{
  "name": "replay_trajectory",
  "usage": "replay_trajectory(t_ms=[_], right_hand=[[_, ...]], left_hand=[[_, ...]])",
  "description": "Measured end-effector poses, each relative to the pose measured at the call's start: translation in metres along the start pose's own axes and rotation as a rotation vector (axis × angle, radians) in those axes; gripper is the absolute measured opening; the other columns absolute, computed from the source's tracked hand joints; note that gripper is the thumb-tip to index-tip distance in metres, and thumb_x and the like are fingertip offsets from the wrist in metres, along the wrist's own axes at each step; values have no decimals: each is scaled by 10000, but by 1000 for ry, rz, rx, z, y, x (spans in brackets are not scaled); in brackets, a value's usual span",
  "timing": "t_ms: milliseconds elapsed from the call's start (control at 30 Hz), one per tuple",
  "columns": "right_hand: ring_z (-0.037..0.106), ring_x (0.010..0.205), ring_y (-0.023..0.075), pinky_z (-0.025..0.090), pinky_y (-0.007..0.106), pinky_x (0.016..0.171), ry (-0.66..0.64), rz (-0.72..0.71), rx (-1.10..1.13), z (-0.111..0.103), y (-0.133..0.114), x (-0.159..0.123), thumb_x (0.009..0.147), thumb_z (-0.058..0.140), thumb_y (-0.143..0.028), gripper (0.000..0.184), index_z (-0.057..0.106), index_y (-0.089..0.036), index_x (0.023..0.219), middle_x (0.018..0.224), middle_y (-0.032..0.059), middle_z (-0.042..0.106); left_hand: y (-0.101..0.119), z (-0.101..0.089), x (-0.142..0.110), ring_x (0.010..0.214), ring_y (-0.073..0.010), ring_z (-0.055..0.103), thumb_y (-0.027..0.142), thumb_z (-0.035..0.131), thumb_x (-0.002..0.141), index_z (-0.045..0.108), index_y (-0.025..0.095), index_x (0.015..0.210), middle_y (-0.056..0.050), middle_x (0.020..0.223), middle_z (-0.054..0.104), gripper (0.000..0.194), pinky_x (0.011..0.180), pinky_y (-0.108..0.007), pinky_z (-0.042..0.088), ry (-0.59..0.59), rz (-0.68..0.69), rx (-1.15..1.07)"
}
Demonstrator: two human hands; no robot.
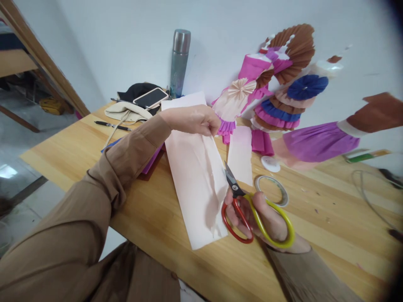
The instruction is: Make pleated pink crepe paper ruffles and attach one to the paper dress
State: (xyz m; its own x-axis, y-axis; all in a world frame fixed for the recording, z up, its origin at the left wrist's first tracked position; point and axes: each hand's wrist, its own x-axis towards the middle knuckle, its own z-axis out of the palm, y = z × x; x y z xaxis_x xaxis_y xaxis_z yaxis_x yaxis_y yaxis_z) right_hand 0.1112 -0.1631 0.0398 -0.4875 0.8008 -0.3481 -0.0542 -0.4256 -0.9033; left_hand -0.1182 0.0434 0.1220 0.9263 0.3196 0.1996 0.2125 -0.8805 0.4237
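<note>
A long pale pink sheet of paper (pixel 185 176) lies on the wooden table in front of me, creased along its right side. My left hand (pixel 197 119) reaches across it, closed in a pinch on the sheet's upper right edge. Scissors (pixel 234 184) with one red and one yellow handle are in my right hand (pixel 267 216), fingers and thumb through the loops. Their dark blades point up and away, beside the sheet's right edge; the blades look nearly closed. A narrower pale strip of paper (pixel 239 155) lies just right of the blades.
A roll of tape (pixel 272 190) and a white disc (pixel 270 164) lie to the right. Dolls in crepe-paper dresses (pixel 252 79) lean against the wall, with a purple skirt (pixel 321 142) beside them. Further left are a thermos (pixel 180 63), a phone (pixel 151 97), a cloth pouch (pixel 126 111) and a pen (pixel 112 125).
</note>
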Motion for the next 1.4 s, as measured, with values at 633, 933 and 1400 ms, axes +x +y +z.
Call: replay_trajectory(t_ms=[633,933,1400], right_hand=[[315,347,60,314,221,413,-30,-174,-63,-2,-2,9,882,401,-790,596,531,-212,944,515,-73,444],[234,317,36,239,178,335,-27,-199,-107,-10,8,8,933,405,-722,525,536,-213,937,514,-98,400],[418,401,81,303,234,388,-71,-167,-96,-21,8,12,889,401,-777,615,545,-199,1041,704,20,610]], left_hand=[[-1,4,2,801,-123,624,88,600,805,727,168,808,-45,843,712,150,782,-216,470,10,52,6],[-2,4,1,815,-124,625,84,597,826,727,143,829,-65,866,711,143,794,-217,467,28,63,33],[-1,7,5,786,-121,631,88,600,806,725,152,801,-45,822,709,141,758,-212,460,-7,74,30]])
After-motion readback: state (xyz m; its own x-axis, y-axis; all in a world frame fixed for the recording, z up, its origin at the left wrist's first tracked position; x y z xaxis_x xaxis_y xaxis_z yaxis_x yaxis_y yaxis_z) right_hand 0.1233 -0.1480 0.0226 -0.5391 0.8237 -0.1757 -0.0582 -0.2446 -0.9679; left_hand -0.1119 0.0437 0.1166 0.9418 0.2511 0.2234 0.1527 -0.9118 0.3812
